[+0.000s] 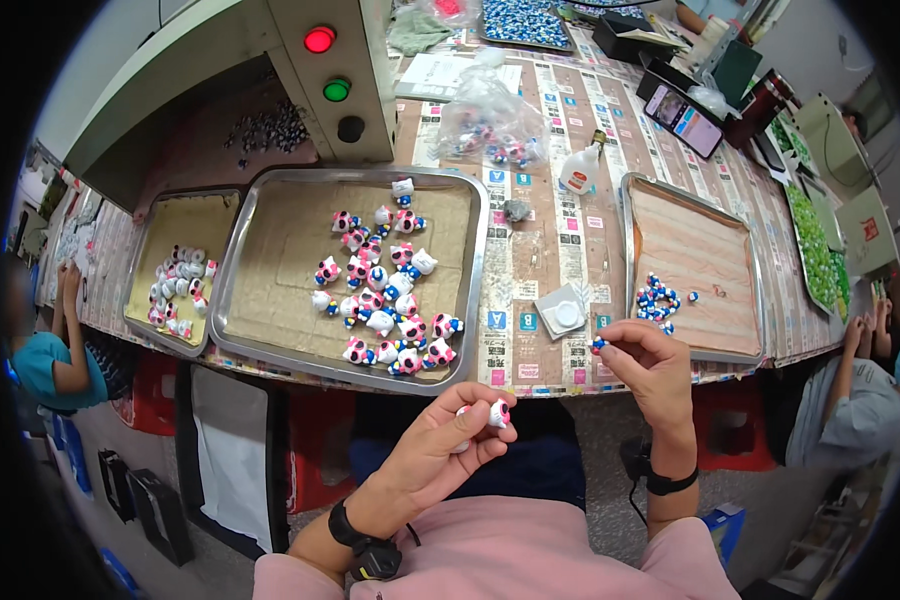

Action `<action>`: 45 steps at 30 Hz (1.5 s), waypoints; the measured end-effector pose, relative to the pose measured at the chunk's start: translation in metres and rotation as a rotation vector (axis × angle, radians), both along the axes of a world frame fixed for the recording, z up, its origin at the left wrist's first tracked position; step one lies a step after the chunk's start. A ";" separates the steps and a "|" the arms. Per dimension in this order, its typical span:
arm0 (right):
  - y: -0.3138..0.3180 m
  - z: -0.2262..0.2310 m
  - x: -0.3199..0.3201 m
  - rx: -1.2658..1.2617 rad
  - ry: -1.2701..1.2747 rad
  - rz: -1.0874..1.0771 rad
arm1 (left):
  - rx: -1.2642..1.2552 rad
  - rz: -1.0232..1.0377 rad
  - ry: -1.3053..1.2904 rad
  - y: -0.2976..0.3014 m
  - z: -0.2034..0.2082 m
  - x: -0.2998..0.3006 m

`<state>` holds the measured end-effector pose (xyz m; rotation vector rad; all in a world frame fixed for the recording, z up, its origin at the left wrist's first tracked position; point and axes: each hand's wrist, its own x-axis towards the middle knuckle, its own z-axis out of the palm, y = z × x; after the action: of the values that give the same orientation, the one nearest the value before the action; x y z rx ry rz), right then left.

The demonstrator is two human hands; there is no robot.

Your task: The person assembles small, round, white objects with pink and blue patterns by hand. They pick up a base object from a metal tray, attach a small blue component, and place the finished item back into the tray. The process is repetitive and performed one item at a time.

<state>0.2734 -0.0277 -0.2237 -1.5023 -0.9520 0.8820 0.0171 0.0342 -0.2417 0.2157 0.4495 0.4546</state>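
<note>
My left hand (440,445) is closed around a small white-and-pink cat figurine head (499,413), with another white piece partly hidden by the fingers. To its right, my right hand (650,365) pinches a small blue figurine body (598,345) near the table's front edge. Beside that hand, a small white dish (567,315) sits on a pale square pad. More small blue bodies (656,300) lie in the right tray (715,205). Several white, pink and blue cat figurines (378,285) are grouped in the large metal tray (270,290), left of my hands.
A smaller tray (155,245) at the left holds white heads (180,290). Behind stand a white squeeze bottle (580,168), a plastic bag of pieces (495,130) and a machine (340,60) with red and green lights. A phone (682,118) leans at the back right. People sit on both sides.
</note>
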 end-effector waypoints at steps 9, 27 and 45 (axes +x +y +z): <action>0.013 -0.001 -0.003 0.051 -0.084 -0.005 | 0.013 -0.002 -0.045 -0.002 -0.003 0.000; 0.044 -0.010 -0.009 0.071 -0.902 0.068 | 0.082 -0.064 0.025 -0.008 0.000 0.002; -0.001 0.014 -0.038 0.017 -0.182 0.141 | 0.056 -0.014 0.089 -0.009 -0.014 0.022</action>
<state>0.2355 -0.0287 -0.2096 -1.5338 -1.2074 0.8446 0.0389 0.0253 -0.2554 0.2938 0.5226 0.4449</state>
